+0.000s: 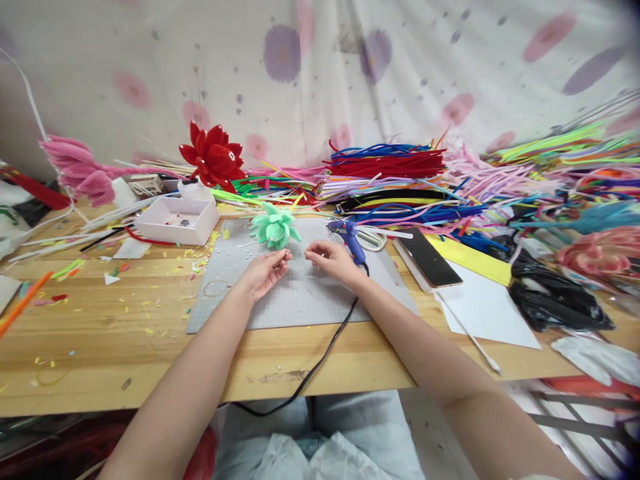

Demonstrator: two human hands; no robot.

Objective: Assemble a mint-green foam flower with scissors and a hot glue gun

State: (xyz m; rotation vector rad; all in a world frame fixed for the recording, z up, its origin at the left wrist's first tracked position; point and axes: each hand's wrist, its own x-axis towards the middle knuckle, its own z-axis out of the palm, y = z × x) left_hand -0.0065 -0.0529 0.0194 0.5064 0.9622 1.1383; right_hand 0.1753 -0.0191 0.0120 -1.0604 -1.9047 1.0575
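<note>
Above the grey cutting mat (280, 307), my left hand (265, 272) is closed in a pinch, its fingertips together; whatever they hold is too small to name. A short distance to its right, my right hand (330, 262) also pinches, and I cannot make out what is between thumb and finger. Just beyond the left fingertips sits a mint-green flower (276, 227) of fuzzy petals, with small white beads near it. A blue glue gun (350, 240) lies behind my right hand, its black cord (325, 353) running under the right forearm to the table's front edge.
A white box (177, 223) with small beads stands left of the mat, a red fuzzy flower (213, 157) behind it. Bundles of coloured pipe cleaners (390, 177) line the back. To the right lie a phone (429, 257), white paper (487, 310) and a black plastic bag (557, 293).
</note>
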